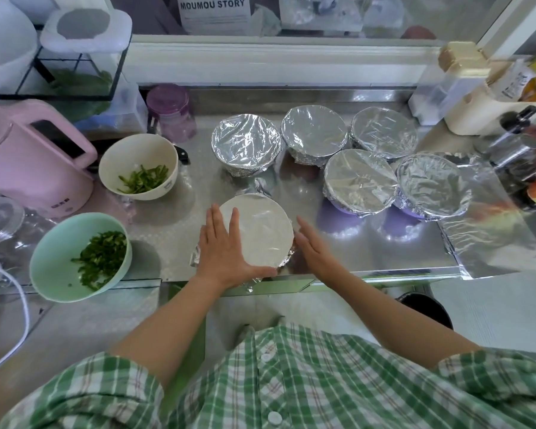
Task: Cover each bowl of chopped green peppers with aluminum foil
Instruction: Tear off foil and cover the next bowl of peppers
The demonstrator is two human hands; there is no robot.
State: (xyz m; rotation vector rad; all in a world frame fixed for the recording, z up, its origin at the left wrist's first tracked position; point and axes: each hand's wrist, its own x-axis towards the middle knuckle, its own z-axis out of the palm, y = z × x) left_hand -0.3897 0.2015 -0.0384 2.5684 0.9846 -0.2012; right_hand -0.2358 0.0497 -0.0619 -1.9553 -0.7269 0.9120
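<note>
At the tabletop's (174, 233) 6 o'clock edge, the left hand's (226, 246) flat, spread fingers (235, 222) steady the foil-covered bowl (260, 230), while the right hand's (315, 250) straight, joined fingers (304, 232) press its 3 o'clock side; the thin foil (195, 259) likely tears, so crimp gently at the rim.

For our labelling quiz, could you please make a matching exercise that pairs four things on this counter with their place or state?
Things
1. mint-green bowl
2. white bowl
3. front-centre bowl
4. loose foil sheet

Place or state
A. spread flat at the right of the counter
B. uncovered, beside the pink kettle
C. foil on top, left hand flat on it, right hand at its side
D. uncovered, at the counter's front left

Pairs: 1-D, 2-B, 3-C, 4-A
</note>
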